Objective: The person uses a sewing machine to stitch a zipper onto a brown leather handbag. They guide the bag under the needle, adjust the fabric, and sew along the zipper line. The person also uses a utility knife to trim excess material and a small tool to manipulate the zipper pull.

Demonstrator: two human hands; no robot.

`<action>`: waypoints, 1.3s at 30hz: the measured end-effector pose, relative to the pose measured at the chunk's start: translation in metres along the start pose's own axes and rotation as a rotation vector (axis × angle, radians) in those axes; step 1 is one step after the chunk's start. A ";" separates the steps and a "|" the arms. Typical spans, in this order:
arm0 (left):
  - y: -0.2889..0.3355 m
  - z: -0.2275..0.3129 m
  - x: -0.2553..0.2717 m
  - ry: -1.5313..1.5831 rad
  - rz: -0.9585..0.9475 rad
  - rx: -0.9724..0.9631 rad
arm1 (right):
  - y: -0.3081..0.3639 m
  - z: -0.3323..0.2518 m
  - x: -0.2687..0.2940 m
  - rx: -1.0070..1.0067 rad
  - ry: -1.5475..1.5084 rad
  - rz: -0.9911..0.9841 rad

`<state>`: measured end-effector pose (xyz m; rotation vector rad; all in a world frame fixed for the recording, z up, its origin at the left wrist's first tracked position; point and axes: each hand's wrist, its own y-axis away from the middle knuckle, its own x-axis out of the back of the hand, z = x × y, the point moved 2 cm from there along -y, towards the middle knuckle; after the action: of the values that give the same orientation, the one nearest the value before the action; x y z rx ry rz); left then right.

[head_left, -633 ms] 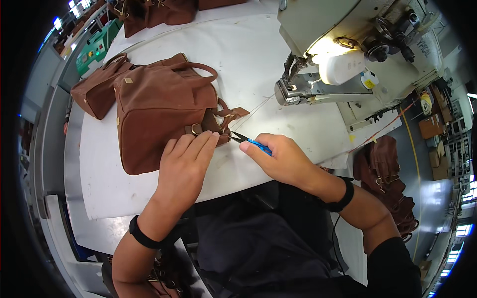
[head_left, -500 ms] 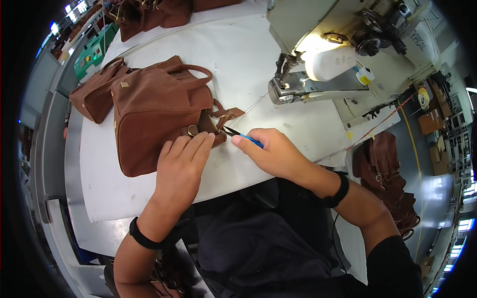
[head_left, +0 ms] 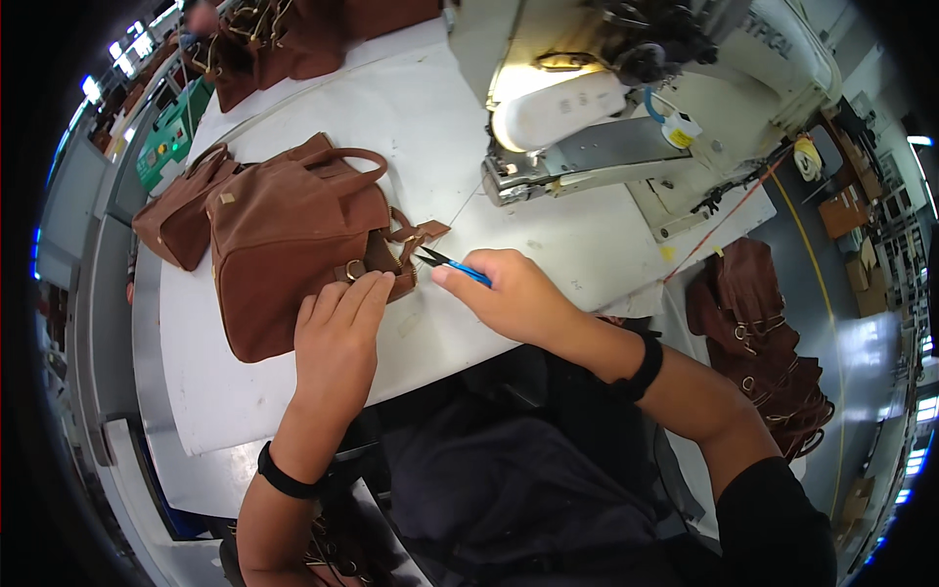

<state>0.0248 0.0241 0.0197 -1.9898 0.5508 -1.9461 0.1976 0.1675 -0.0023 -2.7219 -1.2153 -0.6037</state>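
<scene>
A brown handbag (head_left: 279,249) lies tilted on the white tabletop, its zippered opening facing right. The fingers of my left hand (head_left: 337,328), held close together, grip the opening's near edge beside a gold ring (head_left: 353,270); the thumb is hidden. My right hand (head_left: 518,298) is closed around blue-handled thread snips (head_left: 460,268). Their dark, pointed blades are parted beside the zipper end and a small leather tab (head_left: 424,233). A thin thread (head_left: 465,207) runs from near the tab toward the sewing machine (head_left: 587,161).
Another brown bag (head_left: 176,210) sits behind the first at the left. More brown bags (head_left: 293,49) are piled at the far edge, and others (head_left: 753,333) hang low at the right. A green box (head_left: 174,137) stands beyond the table's left side.
The whole scene has shifted left in the view as my head moved. Both hands stay at the bag's opening, and the snips' blades look wider apart.
</scene>
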 end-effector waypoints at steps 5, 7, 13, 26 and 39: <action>0.000 0.001 -0.002 0.017 0.005 0.010 | 0.011 -0.003 0.001 0.106 0.002 0.044; -0.004 0.003 -0.006 0.024 0.009 0.031 | 0.024 0.006 0.016 0.142 0.095 0.148; -0.039 -0.014 -0.005 0.146 0.056 0.124 | 0.021 0.076 0.111 0.426 0.737 0.512; 0.062 -0.050 0.110 0.305 0.676 0.491 | 0.023 0.095 0.116 0.463 0.618 0.604; 0.052 -0.056 0.124 0.127 0.755 0.670 | 0.023 0.100 0.121 0.482 0.672 0.653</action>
<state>-0.0332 -0.0777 0.1062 -1.0394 0.4893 -1.4936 0.3194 0.2607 -0.0448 -2.0427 -0.2388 -0.8714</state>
